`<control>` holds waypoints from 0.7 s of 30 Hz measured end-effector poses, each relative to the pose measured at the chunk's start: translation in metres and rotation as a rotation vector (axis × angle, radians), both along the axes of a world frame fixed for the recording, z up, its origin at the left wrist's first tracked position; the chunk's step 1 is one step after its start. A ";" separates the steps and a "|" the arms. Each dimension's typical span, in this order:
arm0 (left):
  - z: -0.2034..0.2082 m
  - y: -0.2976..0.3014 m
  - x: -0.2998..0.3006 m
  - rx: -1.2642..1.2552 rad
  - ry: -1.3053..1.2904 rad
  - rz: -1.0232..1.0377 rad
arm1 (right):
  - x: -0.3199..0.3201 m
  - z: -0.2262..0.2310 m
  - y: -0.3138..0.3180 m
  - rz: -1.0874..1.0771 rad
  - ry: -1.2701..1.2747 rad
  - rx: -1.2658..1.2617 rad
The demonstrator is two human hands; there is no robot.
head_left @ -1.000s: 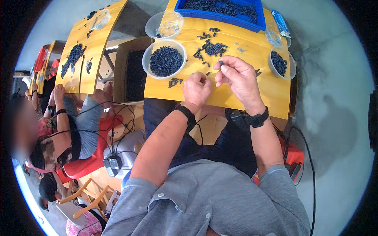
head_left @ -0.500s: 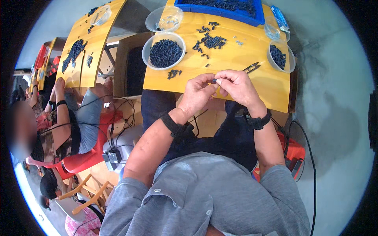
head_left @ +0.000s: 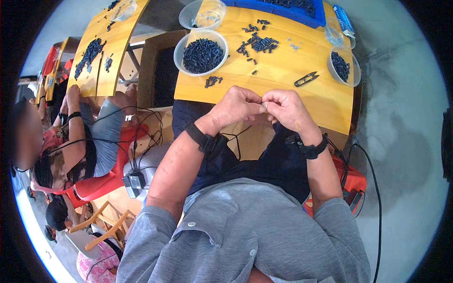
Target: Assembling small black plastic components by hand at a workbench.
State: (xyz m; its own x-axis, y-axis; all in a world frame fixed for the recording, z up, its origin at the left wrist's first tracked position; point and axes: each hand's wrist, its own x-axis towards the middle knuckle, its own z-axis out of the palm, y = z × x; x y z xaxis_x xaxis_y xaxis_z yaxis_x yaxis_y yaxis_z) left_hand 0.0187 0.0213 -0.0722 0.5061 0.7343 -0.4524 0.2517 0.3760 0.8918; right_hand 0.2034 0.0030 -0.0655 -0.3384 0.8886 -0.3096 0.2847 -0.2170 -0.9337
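The landmark is the large clear bowl [head_left: 178,61], heaped with short black pieces [head_left: 203,54], at the left side of the yellow tabletop [head_left: 325,106]. Below and to the right of that bowl, over the near edge, the left hand [head_left: 237,106] and the right hand [head_left: 288,107] meet. Thumb and fingers are drawn together on each hand, the tips of the two touching; whatever may be pinched there is hidden, so I cannot say for certain that a piece is held.

More black pieces lie loose to the right of the bowl, with a small cluster just below it. Black snips [head_left: 306,79] lie farther right and lower than the bowl, near the right hand. A smaller bowl [head_left: 332,74], also holding black pieces, stands well apart to its right. Above and right of it is a blue tray [head_left: 283,15].
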 end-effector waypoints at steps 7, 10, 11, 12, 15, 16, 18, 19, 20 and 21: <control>-0.024 0.001 -0.007 -0.058 -0.013 0.098 | -0.009 -0.013 0.015 -0.075 0.029 -0.071; -0.027 -0.002 -0.009 -0.047 -0.053 0.153 | -0.007 -0.036 0.031 -0.137 -0.118 0.233; -0.028 -0.003 -0.011 -0.056 -0.046 0.171 | -0.008 -0.042 0.035 -0.145 -0.187 0.328; -0.029 -0.002 -0.012 -0.066 -0.040 0.189 | -0.006 -0.047 0.039 -0.152 -0.259 0.422; -0.026 0.000 -0.015 -0.128 -0.121 0.267 | 0.001 -0.041 0.050 -0.150 -0.363 0.414; -0.025 0.002 -0.015 -0.130 -0.137 0.290 | 0.005 -0.040 0.055 -0.153 -0.369 0.417; -0.027 0.004 -0.014 -0.118 -0.150 0.295 | 0.018 -0.038 0.069 -0.256 -0.441 0.572; -0.029 0.006 -0.013 -0.108 -0.157 0.304 | 0.026 -0.038 0.076 -0.257 -0.445 0.575; -0.031 0.007 -0.011 -0.107 -0.162 0.301 | 0.036 -0.039 0.084 -0.303 -0.514 0.550; -0.032 0.009 -0.010 -0.121 -0.185 0.305 | 0.046 -0.039 0.092 -0.348 -0.581 0.524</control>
State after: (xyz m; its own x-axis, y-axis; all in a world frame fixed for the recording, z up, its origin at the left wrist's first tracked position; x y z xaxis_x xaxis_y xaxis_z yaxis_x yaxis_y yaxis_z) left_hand 0.0091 0.0303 -0.1041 0.3535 0.8108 -0.4666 -0.0491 0.5142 0.8563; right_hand 0.2492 0.0950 -0.1043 0.0658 0.9892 0.1307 0.7464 0.0382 -0.6644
